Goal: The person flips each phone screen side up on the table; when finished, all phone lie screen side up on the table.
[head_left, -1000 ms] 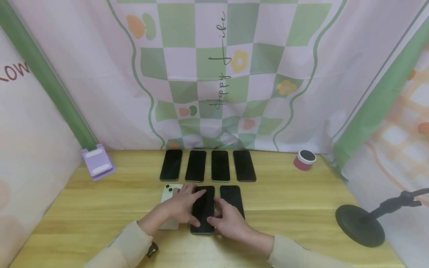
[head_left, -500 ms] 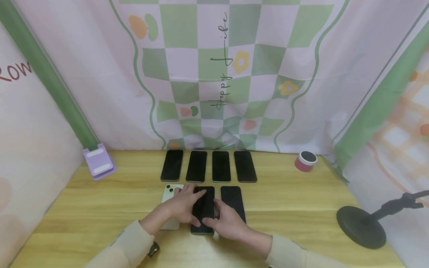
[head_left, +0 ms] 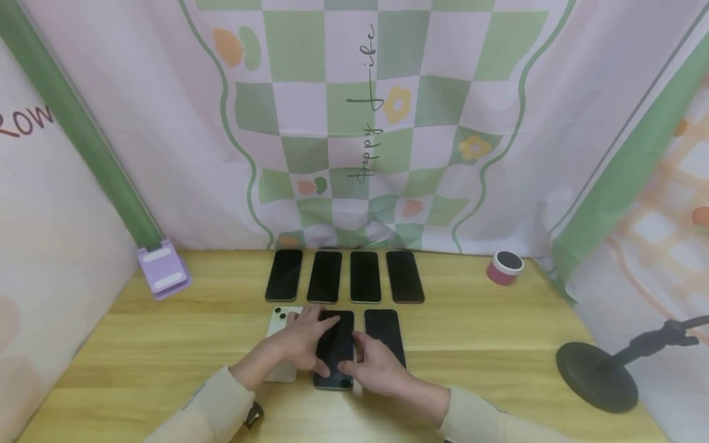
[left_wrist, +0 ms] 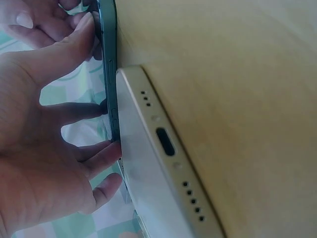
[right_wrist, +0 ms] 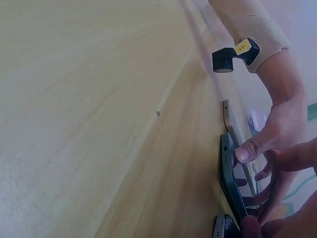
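Observation:
A dark smartphone (head_left: 339, 338) with a green edge lies screen up between my hands. My left hand (head_left: 296, 344) spreads across its left side, with the thumb and a finger touching the screen and other fingers reaching over a white smartphone (head_left: 284, 371). That white one lies back up, its cameras showing. My right hand (head_left: 381, 369) pinches the dark phone's right edge, thumb on the screen; its other fingertips are hidden in the head view. Under and beyond the right hand is another black smartphone (head_left: 384, 326), partly covered. The left wrist view shows the white phone's charging port (left_wrist: 165, 142) close up.
Behind lies a row of several black smartphones (head_left: 365, 277), screens up. A purple stand (head_left: 164, 269) is at the back left of the wooden table (head_left: 476, 332). A pink jar (head_left: 504, 269) sits back right, and a black round lamp-like base (head_left: 597, 376) stands front right.
Both hands stay almost where they were around the dark smartphone. The right thumb has shifted slightly over its screen. The whole head view has drifted a little.

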Demonstrator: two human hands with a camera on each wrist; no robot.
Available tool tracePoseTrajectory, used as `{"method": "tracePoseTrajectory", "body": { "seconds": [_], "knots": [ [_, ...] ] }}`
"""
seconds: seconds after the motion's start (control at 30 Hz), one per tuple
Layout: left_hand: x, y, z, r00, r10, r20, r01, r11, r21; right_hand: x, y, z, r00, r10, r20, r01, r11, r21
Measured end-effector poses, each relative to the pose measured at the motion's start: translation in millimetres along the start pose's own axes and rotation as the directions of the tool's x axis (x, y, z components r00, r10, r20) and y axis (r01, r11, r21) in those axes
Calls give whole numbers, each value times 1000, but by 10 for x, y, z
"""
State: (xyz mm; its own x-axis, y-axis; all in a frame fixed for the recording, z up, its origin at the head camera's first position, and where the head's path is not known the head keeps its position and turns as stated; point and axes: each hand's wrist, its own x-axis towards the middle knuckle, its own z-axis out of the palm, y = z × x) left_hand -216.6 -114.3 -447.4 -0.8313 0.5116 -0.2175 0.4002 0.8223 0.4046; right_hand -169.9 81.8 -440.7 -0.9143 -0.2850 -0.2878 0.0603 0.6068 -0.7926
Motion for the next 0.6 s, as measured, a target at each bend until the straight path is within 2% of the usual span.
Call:
{"method": "tracePoseTrajectory", "body": {
  "seconds": [0.17,0.33,0.43,0.6],
  "knots": [
    [-2,-3,4,1000,0,-8,0,1000,-1,14,2,-6,1000,10,6,-10,1000,6],
    [-9,0,6,1000,-8,-10,8,1000,-6,1,7,11,1000,-23,-4,23,1000,-3],
    [-13,-8,-14,1000,-17,-17,16,1000,-13,-19,-11,7,998,-56,-35,55,998,-20],
    [-22,-74,-115,994,-16,-108,15,1000,-4,-19,-90,3,989,-117,-87,113,992,-60]
  ]
}}
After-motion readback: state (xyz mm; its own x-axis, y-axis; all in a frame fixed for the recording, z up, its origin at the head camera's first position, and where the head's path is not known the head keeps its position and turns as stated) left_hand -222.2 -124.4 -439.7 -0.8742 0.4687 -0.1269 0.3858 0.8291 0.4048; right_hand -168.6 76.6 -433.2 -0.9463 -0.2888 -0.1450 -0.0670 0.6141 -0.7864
